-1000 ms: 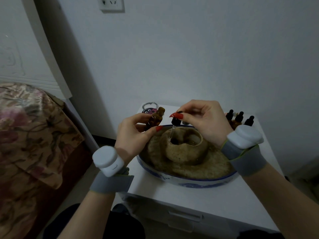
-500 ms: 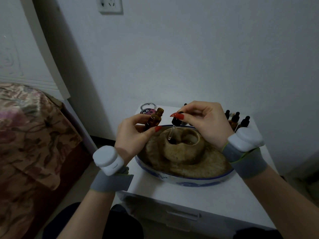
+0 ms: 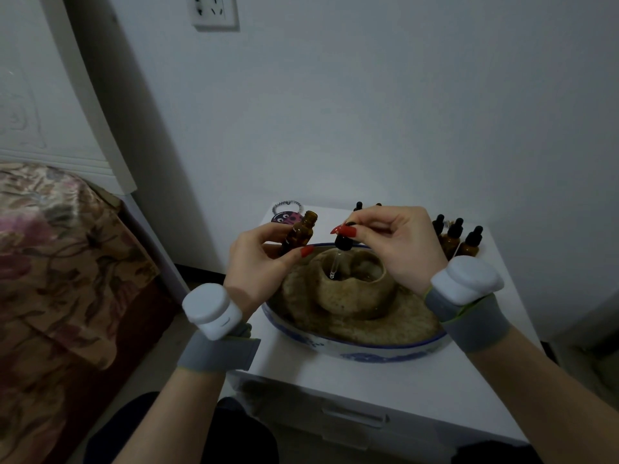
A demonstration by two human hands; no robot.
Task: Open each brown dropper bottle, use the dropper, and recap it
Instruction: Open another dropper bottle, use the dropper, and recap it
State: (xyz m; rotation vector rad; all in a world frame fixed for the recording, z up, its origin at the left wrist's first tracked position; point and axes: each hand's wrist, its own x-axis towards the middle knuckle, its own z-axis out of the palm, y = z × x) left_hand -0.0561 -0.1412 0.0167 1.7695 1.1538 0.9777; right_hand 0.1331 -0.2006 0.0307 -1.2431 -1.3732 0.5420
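Left hand (image 3: 259, 266): gripped the open brown bottle (image 3: 299, 233), tilted.
Right hand (image 3: 395, 242): pinched the dropper (image 3: 340, 252), tip below it, over the stone cup (image 3: 351, 283).
Capped bottles (image 3: 457, 237): behind the right hand.

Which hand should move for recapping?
Right. The right hand already pinches the dropper over the stone basin; the left hand holds the open bottle nearby.
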